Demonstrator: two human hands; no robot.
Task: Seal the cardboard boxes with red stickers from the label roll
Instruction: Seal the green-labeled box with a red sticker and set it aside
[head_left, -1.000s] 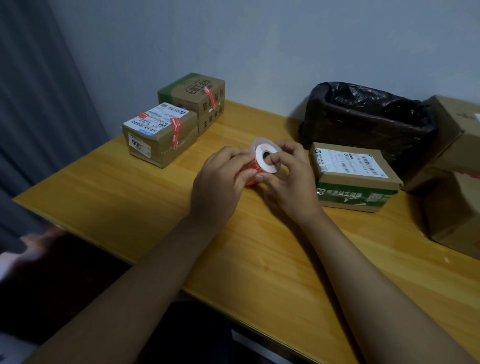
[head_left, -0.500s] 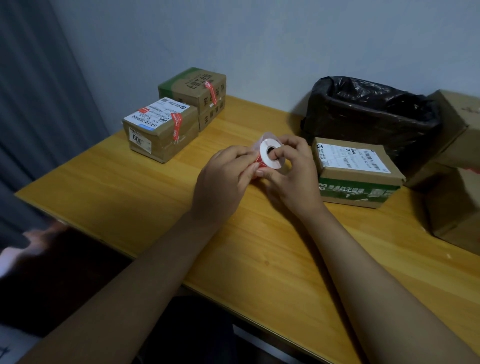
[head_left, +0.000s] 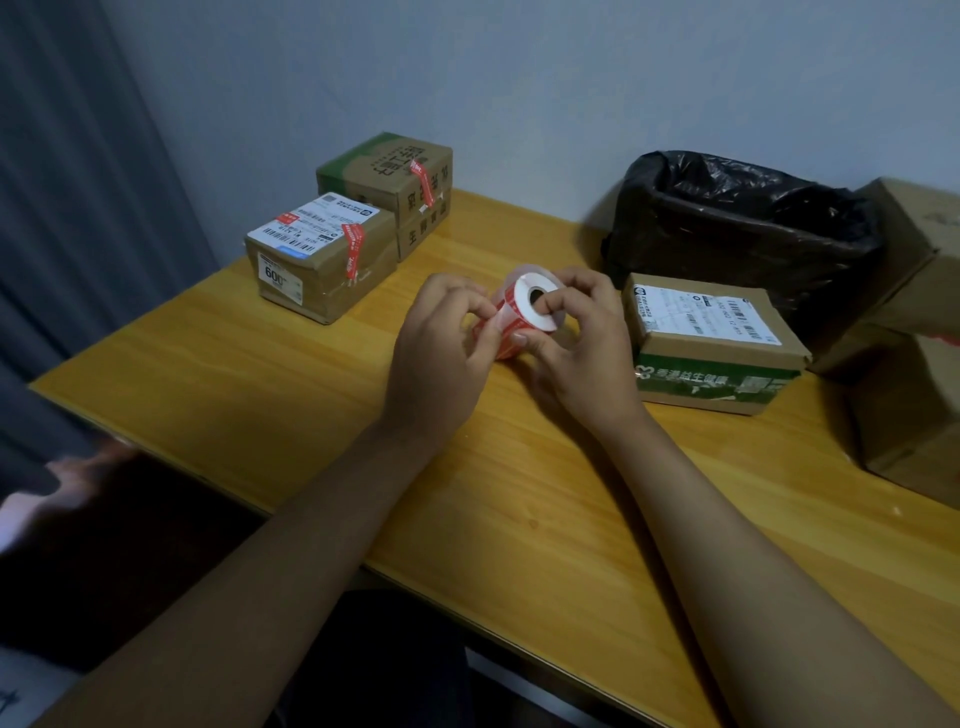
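Holding the cylindrical label roll (head_left: 524, 306) above the glossy wood table (head_left: 291, 395) — right hand (head_left: 582, 353) grasps its paper core; left hand (head_left: 441, 358) grip pinches a red sticker (head_left: 506, 332) edge — matte cardboard box (head_left: 711, 343) just right.

Red-and-white label roll (head_left: 524, 306) held above table; two stickered boxes (head_left: 324, 254) far left

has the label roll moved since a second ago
Cannot tell for sure: the camera shifted, but against the green-banded box the label roll sits about as far left as before, gripped by both hands.
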